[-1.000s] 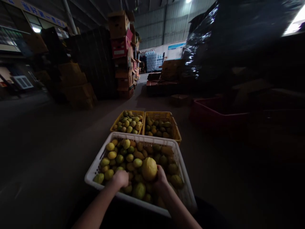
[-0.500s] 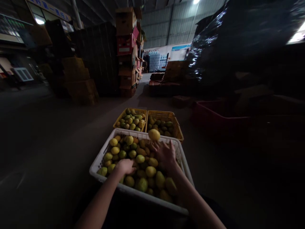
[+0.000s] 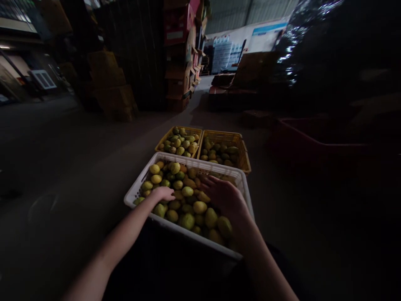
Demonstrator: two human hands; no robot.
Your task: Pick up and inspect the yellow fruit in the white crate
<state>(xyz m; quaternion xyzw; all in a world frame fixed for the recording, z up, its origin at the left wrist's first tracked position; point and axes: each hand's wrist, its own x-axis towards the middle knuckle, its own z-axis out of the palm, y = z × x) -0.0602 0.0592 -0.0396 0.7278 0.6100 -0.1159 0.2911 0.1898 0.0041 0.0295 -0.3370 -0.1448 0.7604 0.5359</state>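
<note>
A white plastic crate directly in front of me is filled with oval yellow and green fruits, some more orange; their exact kind I cannot make out. My left hand is low over the fruits on the left half of the crate, its fingers loosely stretched to the right with nothing visible in them. Over the right half, my right hand is open, palm down, fingers extended above the fruits near the far rim. Whether its fingertips touch any fruit is hard to tell.
Behind the white crate stand two yellow crates, the left one and the right one, both with similar fruits. A dark red tub is on the right. Stacked cartons and wrapped pallets rise farther back in dim light.
A yellow fruit that was in the air just beyond my right hand is no longer there. My right hand has turned flatter over the fruits. The view has tilted down and shifted left.
</note>
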